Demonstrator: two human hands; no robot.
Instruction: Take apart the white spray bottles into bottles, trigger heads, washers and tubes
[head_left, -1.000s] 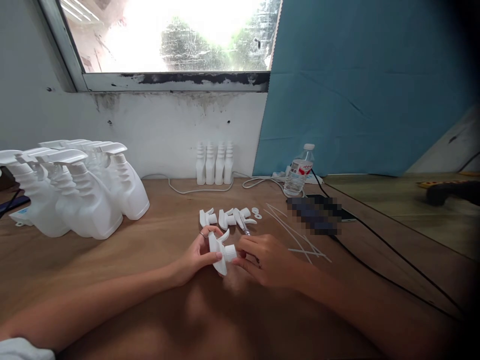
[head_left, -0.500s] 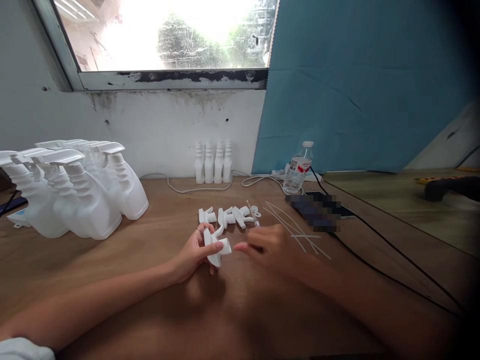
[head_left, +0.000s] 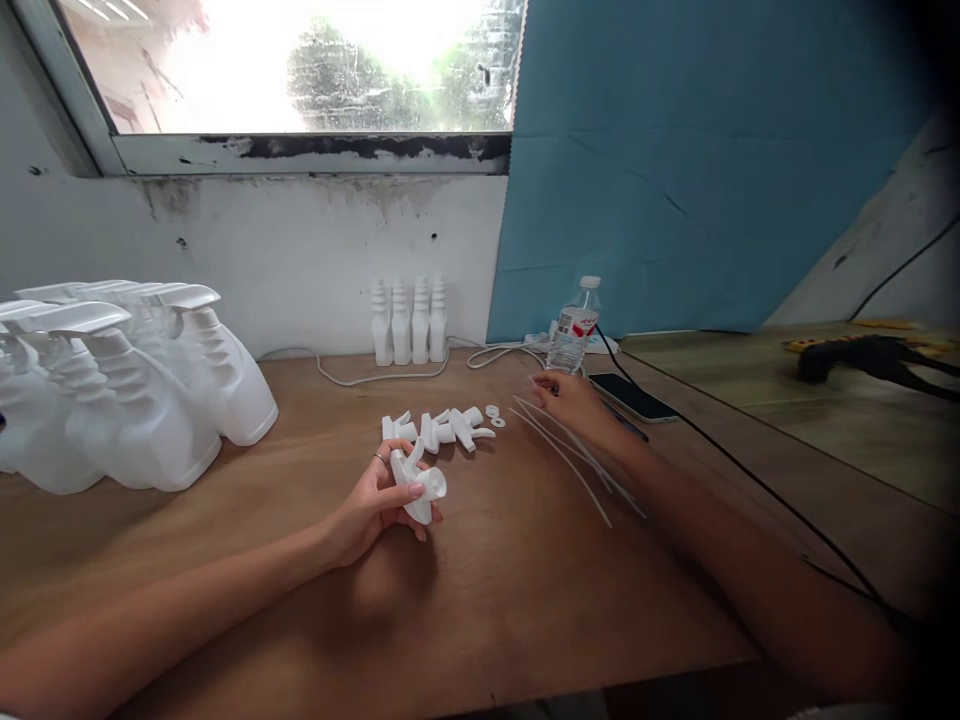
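In my left hand (head_left: 375,510) is a white trigger spray head (head_left: 412,488), gripped between thumb and fingers with its round collar facing right. My right hand (head_left: 566,398) is stretched out over the far ends of several thin, pale tubes (head_left: 566,455), just in front of the water bottle. Its fingers are curled in towards the thumb, and whatever they hold is too small to make out. Beyond my left hand lie three more spray heads (head_left: 466,430). Two small white washers (head_left: 493,412) rest beside them.
White spray bottles (head_left: 169,410) with heads on crowd the table's left side. Several slim white bottles (head_left: 401,330) stand against the wall. At right are a water bottle (head_left: 574,335), a phone (head_left: 634,395) and a black cable (head_left: 750,475). A white cord (head_left: 360,382) runs along the back.
My right hand has moved away from the left hand, rightward and back to the tubes. The spray head in my left hand has turned so its collar opening faces me more. The view has shifted right.
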